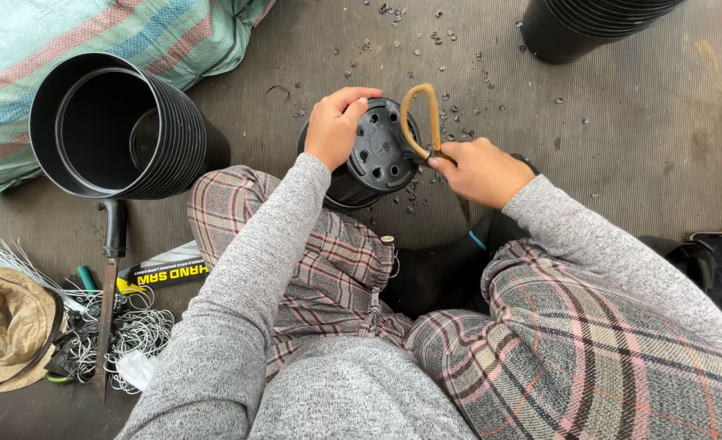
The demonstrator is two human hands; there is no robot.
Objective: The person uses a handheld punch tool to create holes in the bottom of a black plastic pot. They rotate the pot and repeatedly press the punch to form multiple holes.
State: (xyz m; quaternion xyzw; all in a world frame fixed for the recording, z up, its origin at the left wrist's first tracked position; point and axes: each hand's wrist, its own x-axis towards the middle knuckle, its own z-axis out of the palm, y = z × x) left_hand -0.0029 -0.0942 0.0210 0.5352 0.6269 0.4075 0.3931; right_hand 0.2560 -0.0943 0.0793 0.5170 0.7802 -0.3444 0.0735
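Observation:
A black plastic pot (377, 155) lies tipped on my knee with its holed bottom facing up. My left hand (336, 126) grips its upper left rim and holds it still. My right hand (479, 169) is closed on a tool with a tan looped handle (419, 118), whose loop rises over the right edge of the pot's bottom. The tool's working tip is hidden behind my fingers and the pot. Small black plastic bits (446, 49) are scattered on the dark ribbed mat beyond the pot.
A stack of nested black pots (112, 122) lies on its side at left, another stack (581, 24) stands top right. A hand saw (108, 301), coiled wire (129, 330), a tan hat (6, 326) and a striped tarp (76, 41) lie at left.

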